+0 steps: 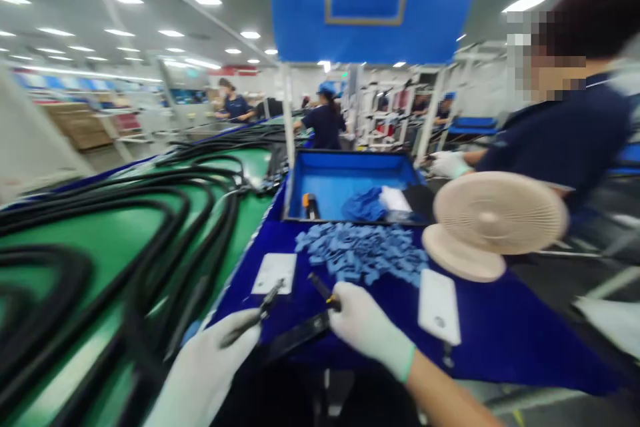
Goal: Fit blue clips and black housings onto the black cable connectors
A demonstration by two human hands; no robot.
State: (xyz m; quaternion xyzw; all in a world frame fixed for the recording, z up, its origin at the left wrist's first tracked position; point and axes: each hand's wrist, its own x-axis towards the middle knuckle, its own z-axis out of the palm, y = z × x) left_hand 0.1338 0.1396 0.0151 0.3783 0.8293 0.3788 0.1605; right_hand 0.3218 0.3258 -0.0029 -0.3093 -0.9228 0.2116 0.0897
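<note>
White-gloved, the left hand [203, 370] was closed on a slim dark tool [253, 320], partly blurred, while the right hand [370, 327] gripped a black rod with a yellow band [324, 292]. Between the hands lay a flat black strip [295, 337] on blue cloth [505, 340]. Ahead of them sat a heap of small blue pieces [361, 252], and beyond that a blue tray [350, 155]. A round beige fan [495, 213] stood ahead of the right hand, near a co-worker's gloved hand [449, 164]. Black hoses [115, 260] lay on a green conveyor belt [90, 233] left of the left hand.
</note>
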